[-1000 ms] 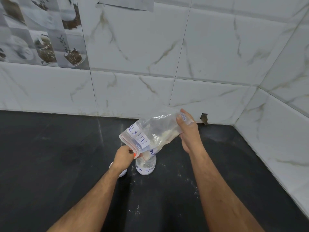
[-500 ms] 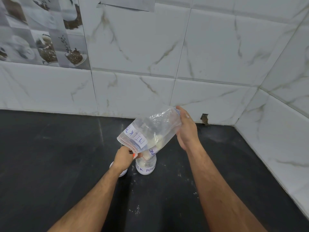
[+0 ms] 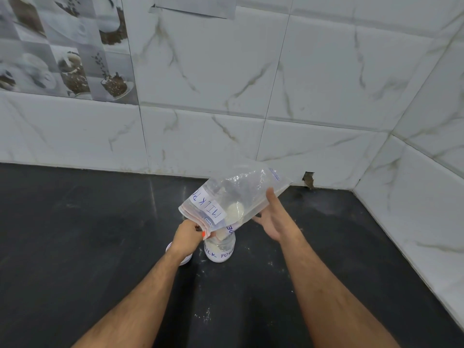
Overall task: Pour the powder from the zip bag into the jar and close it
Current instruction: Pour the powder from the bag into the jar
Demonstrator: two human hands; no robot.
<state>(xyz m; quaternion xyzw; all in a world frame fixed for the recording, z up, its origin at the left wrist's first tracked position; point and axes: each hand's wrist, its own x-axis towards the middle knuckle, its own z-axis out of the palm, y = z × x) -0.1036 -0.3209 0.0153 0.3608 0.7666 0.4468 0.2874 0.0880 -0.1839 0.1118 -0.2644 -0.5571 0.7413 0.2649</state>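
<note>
Since half a second ago the right hand [image 3: 272, 219] has let go of the zip bag's upper end and is now lying open under it, fingers straight, one fingertip touching the plastic, while the powder has slid down toward the bag's mouth. In the head view, the left hand [image 3: 188, 237] is pinching the lower, open corner of the zip bag [image 3: 234, 195], holding it tilted with its mouth over the jar [image 3: 219, 248]. The bag is clear plastic with a white label reading "MILK P…", and a small clump of whitish powder [image 3: 234, 210] is sitting low inside it. The jar is standing upright on the countertop [image 3: 75, 234], directly under the bag's mouth; it is a small clear jar with a white handwritten "MILK POW…" label, and a shallow layer of powder is showing inside. A white lid [image 3: 184, 259] is lying on the counter just left of the jar, mostly hidden by the left wrist. The countertop is dark, nearly black, with specks of spilled powder scattered around the jar. White marble-veined wall tiles [image 3: 313, 84] are meeting in a corner at the right, and patterned tiles [image 3: 62, 46] showing cups are sitting at upper left. There is one bag, one jar, one lid.
</note>
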